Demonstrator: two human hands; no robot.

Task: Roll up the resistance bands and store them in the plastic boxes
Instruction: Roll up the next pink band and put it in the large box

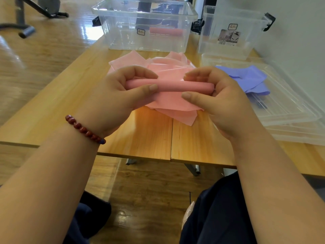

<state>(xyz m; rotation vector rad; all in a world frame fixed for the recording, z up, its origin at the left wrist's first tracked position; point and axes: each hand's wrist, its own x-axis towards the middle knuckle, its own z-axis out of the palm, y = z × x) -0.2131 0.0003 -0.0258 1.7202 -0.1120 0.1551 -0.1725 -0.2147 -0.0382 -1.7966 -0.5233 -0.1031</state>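
Rolling the pink resistance band [168, 86] w/ both hands: left hand [123, 88] & right hand [216, 95] each grip one end of the roll, fingers curled round it, so the turns can't slacken. It's held just above the tabletop [149, 134], unrolled tail draping down onto it. Open plastic box [146, 14] behind, w/ one rolled band [166, 31] inside, is prob. where it goes.

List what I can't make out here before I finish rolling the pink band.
Head view: both ends of the pink rolled rubber band, covered by the left hand and right hand.
Length left unrolled: the hands hide the loose pink sheet.
Count of pink rolls in the large clear plastic box: glare blurs its wall.
Number of purple rubber bands: crumpled together.
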